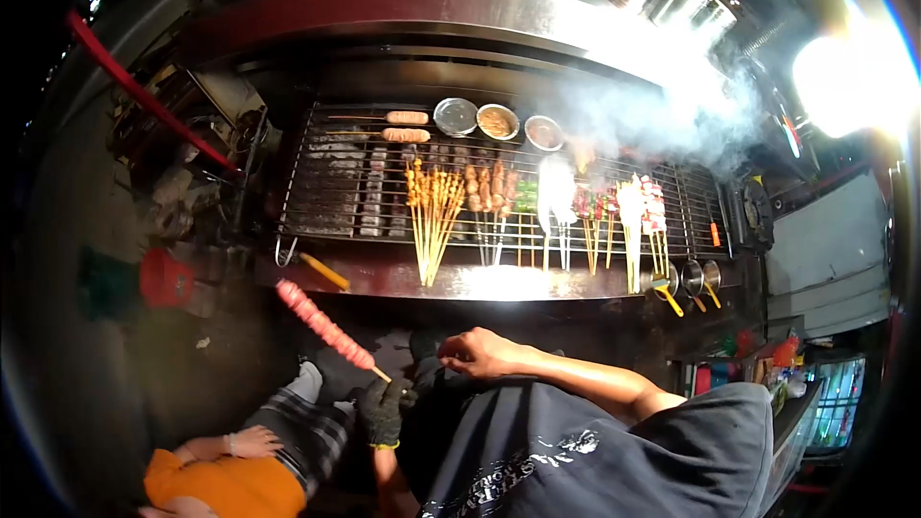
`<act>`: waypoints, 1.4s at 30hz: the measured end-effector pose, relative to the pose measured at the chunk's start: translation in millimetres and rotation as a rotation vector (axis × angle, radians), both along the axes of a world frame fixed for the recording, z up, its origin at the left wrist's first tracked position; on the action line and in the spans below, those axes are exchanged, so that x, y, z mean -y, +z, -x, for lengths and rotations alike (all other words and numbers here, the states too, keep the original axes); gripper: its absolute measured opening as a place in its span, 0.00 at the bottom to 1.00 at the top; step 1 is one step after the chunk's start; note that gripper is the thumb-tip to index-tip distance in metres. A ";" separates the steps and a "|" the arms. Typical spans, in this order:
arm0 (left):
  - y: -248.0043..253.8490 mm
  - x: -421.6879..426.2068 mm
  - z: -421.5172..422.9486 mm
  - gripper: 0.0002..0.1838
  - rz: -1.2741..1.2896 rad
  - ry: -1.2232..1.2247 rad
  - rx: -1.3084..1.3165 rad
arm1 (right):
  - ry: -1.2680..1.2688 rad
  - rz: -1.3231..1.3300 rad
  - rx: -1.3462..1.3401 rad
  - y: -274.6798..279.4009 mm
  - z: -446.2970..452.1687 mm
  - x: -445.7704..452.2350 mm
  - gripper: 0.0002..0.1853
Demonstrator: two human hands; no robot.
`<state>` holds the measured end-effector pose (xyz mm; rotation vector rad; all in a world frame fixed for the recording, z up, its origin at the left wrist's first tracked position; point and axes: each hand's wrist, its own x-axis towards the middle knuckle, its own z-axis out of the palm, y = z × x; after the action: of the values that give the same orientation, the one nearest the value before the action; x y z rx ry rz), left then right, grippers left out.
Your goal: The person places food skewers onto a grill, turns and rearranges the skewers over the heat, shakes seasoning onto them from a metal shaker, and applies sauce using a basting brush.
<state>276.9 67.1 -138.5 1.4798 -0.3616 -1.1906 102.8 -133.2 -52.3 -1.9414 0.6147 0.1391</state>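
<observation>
My left hand [386,412], in a dark knitted glove with a yellow cuff, grips the wooden stick of a sausage skewer [331,331]. The scored red sausage points up and left, held in front of the grill and apart from it. My right hand [475,353] is bare and lies at my lap, its fingers loosely bent with nothing visible in them. Beyond both hands is the charcoal grill rack [326,192]. Thin meat skewers [435,206], chunky browned skewers [491,190], green vegetable skewers [527,195] and red-and-white skewers [652,206] lie across it.
Two pale sausages [407,127] and several round foil trays [455,117] sit at the rack's back. Smoke [652,125] drifts over the right side. A yellow-handled brush [667,297] and small strainers [694,278] hang in front. A person in orange [240,484] sits at lower left.
</observation>
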 end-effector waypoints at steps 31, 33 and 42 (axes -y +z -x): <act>-5.1 -259.6 273.7 0.13 -0.788 1.443 0.476 | 0.852 0.003 0.002 3.8 62.1 -59.6 0.13; -3.7 -249.8 252.8 0.16 -0.748 1.385 0.485 | 0.802 -0.035 -0.008 -10.8 69.4 -46.5 0.13; 4.7 -110.5 191.8 0.26 -0.605 0.632 0.517 | 0.443 -0.060 0.047 -14.4 111.6 -12.4 0.16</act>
<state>85.1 177.5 -133.7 2.2139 0.1563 -0.3983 -8.8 -120.8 -66.7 -1.9903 0.1393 0.3826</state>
